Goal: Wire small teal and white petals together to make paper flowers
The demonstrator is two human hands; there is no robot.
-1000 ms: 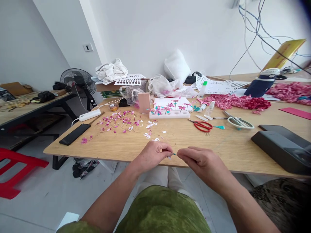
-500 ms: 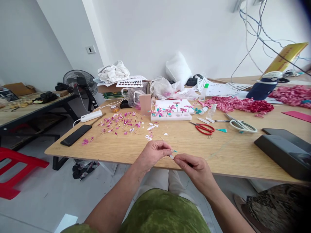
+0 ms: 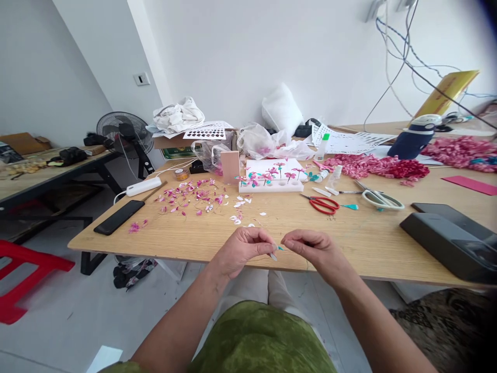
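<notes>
My left hand [image 3: 248,249] is pinched just above the table's front edge. Between its thumb and fingers is a small white petal [image 3: 274,256], its lower end poking out below. A small teal tip [image 3: 280,248] shows beside the same fingertips; whether it is joined to the petal I cannot tell. Close on the right, a short gap away, my right hand [image 3: 310,248] is closed with thumb and forefinger together. Whatever it pinches is too fine to make out. Loose white petals [image 3: 235,219] lie on the wooden table [image 3: 194,239] beyond my hands.
Pink petal pieces [image 3: 200,196] are scattered at left, near a phone [image 3: 119,217]. A white foam stand [image 3: 272,187] holds pink flowers on stems. Red-handled scissors [image 3: 324,204], white-handled scissors [image 3: 382,199] and a dark grey device [image 3: 446,243] lie at right.
My right hand has moved up and slightly away from my left fingertips, leaving a gap. The left hand still pinches the petal, and the teal tip shows beside it. The view has shifted slightly.
</notes>
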